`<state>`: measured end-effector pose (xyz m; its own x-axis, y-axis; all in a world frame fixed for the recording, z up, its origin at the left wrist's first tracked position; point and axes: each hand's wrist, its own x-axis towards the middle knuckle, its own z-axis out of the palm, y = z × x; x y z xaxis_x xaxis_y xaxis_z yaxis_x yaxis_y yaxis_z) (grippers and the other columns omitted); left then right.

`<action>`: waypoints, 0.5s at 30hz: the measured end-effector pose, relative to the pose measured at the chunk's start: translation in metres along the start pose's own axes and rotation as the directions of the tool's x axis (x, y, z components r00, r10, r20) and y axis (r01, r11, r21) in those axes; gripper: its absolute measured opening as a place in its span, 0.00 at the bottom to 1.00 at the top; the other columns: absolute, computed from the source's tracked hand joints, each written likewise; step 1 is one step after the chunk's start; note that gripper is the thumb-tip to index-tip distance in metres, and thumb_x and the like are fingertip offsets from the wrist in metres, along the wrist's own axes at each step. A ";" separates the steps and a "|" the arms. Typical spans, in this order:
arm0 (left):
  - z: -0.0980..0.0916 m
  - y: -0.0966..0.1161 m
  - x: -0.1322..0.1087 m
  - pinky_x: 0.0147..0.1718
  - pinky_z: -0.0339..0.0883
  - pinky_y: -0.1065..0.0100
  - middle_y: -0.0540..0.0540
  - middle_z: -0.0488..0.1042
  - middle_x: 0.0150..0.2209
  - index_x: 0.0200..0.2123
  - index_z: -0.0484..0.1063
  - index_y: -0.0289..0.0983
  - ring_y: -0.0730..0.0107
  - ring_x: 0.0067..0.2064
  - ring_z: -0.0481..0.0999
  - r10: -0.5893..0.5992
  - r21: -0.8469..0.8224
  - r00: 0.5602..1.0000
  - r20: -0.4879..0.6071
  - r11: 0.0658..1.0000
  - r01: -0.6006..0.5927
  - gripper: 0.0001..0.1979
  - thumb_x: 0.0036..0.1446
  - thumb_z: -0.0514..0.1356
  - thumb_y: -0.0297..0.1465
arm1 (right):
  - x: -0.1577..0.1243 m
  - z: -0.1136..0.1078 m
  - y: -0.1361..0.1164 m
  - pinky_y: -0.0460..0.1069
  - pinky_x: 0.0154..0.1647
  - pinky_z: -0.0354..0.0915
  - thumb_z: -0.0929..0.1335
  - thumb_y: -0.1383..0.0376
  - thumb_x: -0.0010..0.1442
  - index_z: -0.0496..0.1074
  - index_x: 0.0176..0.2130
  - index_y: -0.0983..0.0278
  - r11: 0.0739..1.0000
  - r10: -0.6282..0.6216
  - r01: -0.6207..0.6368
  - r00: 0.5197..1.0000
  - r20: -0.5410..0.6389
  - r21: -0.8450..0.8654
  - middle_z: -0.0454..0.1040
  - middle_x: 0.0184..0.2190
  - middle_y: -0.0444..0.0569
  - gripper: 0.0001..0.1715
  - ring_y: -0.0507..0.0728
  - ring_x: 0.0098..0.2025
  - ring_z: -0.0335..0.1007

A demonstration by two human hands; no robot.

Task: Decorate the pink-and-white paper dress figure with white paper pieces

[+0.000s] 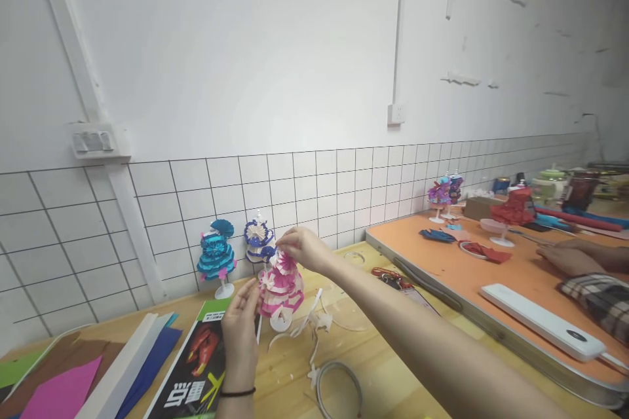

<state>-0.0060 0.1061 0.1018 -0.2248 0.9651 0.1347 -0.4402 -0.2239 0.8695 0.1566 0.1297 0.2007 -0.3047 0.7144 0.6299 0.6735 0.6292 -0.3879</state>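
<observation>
A small pink-and-white paper dress (284, 293) of pleated tiers stands upright on a white stand with a round base, on the wooden table. My right hand (305, 250) reaches over from the right, its fingertips pinched at the top of this dress; the exact spot they grip is hidden. At the dress's left side is my left hand (240, 314), fingers bent and tips against the paper edge. Behind them are a blue-and-white paper dress (258, 239), partly covered, and a turquoise paper dress (216, 260) with a fan on top.
A tape roll (339, 387) and white paper scraps (322, 322) lie in front. Coloured paper sheets (142, 366) and a black-green booklet (189, 360) are at left. On the orange table (472, 268) sit a white device (543, 321), a red paper dress (512, 206) and another person's hands (572, 256).
</observation>
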 end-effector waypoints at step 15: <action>0.012 0.005 -0.008 0.09 0.40 0.82 0.56 0.61 0.14 0.28 0.66 0.33 0.88 0.10 0.52 -0.557 -0.168 0.791 0.254 0.780 0.603 0.08 0.56 0.53 0.32 | -0.003 -0.002 -0.004 0.47 0.40 0.61 0.65 0.69 0.54 0.76 0.35 0.62 0.999 0.032 -0.033 0.999 -0.032 -0.014 0.72 0.35 0.48 0.10 0.52 0.37 0.67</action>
<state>0.0036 0.0993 0.1105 0.2887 0.9223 -0.2568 -0.6249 0.3847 0.6793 0.1566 0.1248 0.2021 -0.2613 0.7244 0.6379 0.6927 0.6010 -0.3988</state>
